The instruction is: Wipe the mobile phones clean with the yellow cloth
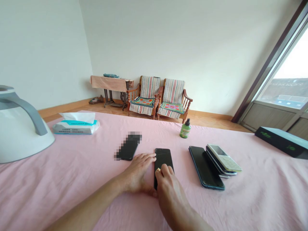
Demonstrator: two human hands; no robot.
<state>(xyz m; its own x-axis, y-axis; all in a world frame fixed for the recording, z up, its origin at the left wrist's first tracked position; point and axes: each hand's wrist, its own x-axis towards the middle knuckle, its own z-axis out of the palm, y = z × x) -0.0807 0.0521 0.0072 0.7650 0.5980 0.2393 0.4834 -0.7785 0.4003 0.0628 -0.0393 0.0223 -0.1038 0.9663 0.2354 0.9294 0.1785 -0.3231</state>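
A black smartphone (164, 155) lies screen up on the pink cloth in front of me. My left hand (138, 173) holds it along the left side, fingertips at the upper edge and thumb near the lower corner. Over the lower half of its screen, my right hand (168, 183) is closed, with a small pale yellow scrap (158, 170) showing between the fingers; most of that scrap is hidden. Left of it is another dark phone (130, 148), partly pixelated. To the right lie a larger dark-blue-edged phone (206, 168) and a small stack topped by a white keypad phone (223, 157).
A green spray bottle (185, 129) stands beyond the phones. At the left are a tissue pack (75, 126) and a large white kettle (24, 131). A black box (282, 141) sits at the right. Past the table are two wooden armchairs (150, 91).
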